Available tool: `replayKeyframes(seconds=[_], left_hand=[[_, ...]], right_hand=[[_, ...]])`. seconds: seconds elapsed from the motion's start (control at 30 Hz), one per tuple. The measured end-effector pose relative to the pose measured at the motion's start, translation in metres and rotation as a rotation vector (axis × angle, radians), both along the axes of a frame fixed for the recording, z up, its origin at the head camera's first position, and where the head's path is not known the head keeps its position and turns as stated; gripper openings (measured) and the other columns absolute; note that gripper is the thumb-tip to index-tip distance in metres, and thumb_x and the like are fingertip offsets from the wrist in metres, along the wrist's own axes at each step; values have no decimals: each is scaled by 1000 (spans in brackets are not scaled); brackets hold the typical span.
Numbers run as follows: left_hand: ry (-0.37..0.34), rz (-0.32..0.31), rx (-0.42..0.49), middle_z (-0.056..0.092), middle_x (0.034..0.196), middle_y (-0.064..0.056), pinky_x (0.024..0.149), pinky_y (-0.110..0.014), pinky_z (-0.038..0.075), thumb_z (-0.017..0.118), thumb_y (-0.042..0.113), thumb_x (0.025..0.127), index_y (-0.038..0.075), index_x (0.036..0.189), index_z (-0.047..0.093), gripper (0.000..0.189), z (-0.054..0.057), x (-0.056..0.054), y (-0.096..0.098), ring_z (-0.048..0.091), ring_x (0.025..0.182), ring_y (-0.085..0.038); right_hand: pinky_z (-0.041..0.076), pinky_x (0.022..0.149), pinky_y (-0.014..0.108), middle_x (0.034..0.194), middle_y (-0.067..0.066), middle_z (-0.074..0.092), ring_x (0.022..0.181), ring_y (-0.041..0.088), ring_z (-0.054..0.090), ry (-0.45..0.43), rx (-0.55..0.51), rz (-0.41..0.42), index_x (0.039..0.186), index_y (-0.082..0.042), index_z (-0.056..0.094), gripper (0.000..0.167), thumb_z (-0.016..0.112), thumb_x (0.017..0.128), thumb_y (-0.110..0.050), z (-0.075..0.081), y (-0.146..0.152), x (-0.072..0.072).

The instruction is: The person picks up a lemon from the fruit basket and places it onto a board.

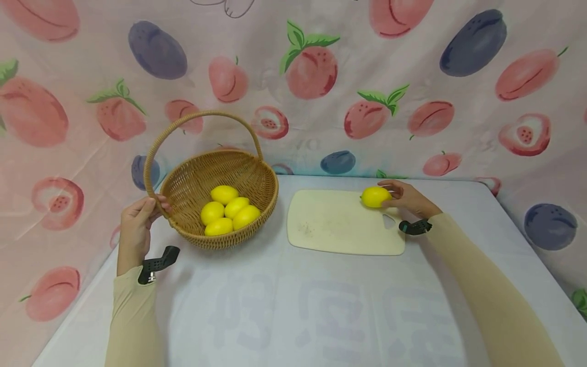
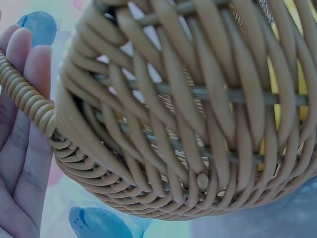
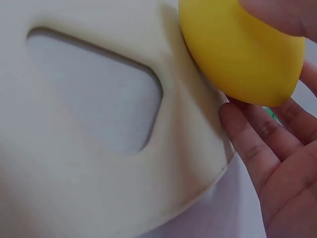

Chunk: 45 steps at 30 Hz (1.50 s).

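Observation:
A wicker basket with a tall hooped handle stands on the left, its opening facing the person. Several yellow lemons lie together inside it. The left hand grips the foot of the handle at the basket's left rim; in the left wrist view its fingers show behind the wrapped handle. Over the right end of a cream cutting board, the right hand holds a single lemon between thumb and fingers. In the right wrist view this lemon is beside the board's cut-out grip hole.
A white cloth with faint lettering covers the table. Behind it hangs a fruit-printed curtain. Each wrist wears a black camera mount, the left one in front of the basket and the right one near the board's right edge.

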<state>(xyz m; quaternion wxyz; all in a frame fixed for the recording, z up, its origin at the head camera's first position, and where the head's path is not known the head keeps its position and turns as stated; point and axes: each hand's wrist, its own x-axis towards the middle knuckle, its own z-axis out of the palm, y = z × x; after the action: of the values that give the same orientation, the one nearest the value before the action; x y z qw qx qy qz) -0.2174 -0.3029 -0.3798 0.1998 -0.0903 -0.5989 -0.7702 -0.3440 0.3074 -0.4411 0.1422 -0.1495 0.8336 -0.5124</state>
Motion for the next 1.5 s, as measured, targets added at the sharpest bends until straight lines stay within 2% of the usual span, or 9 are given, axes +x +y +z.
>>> replayKeyframes(seconds=[0.1,0.23,0.33,0.5,0.73,0.83,1.0,1.27,1.5], left_hand=[[0,3,0,71,79,-2,72,-19,56,50,7,96,1,86,69,22,-1,1,0,68,72,-10],[0,4,0,71,80,-2,72,-18,55,51,9,95,3,87,70,21,-2,1,-1,68,73,-10],[-3,5,-4,71,81,-2,73,-18,55,52,10,95,3,87,70,21,-3,1,-1,68,74,-10],[-9,16,-6,71,80,-1,73,-18,55,52,11,95,4,87,70,21,-4,2,-2,68,74,-10],[-25,23,-4,71,79,0,75,-17,55,53,13,95,5,89,70,20,-2,4,-1,68,75,-9],[-22,27,0,71,79,0,75,-17,55,53,13,95,5,88,70,20,-2,3,-1,68,75,-9],[-18,31,2,71,78,0,75,-17,55,52,13,95,5,87,70,21,-4,4,-1,68,74,-9],[-32,42,4,71,78,1,75,-16,55,53,14,94,4,88,70,20,-5,6,-1,68,74,-8],[-21,39,14,71,79,0,74,-16,55,54,13,94,6,86,70,19,-2,3,0,68,73,-8]], right_hand=[[43,103,25,143,19,37,124,23,45,-5,15,1,141,0,32,69,70,85,-14,1,-1,1],[28,113,52,147,24,32,134,41,32,-5,10,-9,142,2,28,71,69,85,-14,3,-1,2],[23,113,57,146,24,33,136,43,29,7,2,-18,142,2,28,70,67,86,-15,5,-1,2],[29,111,53,145,24,35,135,39,33,58,16,-18,141,0,32,64,65,89,-18,12,-4,4],[35,108,47,145,23,36,135,37,35,67,13,-68,140,-2,34,62,65,89,-16,32,-6,6],[42,105,32,144,22,38,134,37,37,84,6,-81,140,-3,34,62,65,89,-16,40,-5,8],[47,91,12,144,21,38,133,36,38,116,-4,-61,141,-4,34,62,65,89,-15,55,-6,12],[49,88,12,144,22,39,132,34,40,152,-18,23,141,-9,36,59,64,89,-10,92,-26,18],[50,92,21,140,15,46,129,29,47,191,76,114,139,-13,40,59,67,87,-17,130,-61,16]])
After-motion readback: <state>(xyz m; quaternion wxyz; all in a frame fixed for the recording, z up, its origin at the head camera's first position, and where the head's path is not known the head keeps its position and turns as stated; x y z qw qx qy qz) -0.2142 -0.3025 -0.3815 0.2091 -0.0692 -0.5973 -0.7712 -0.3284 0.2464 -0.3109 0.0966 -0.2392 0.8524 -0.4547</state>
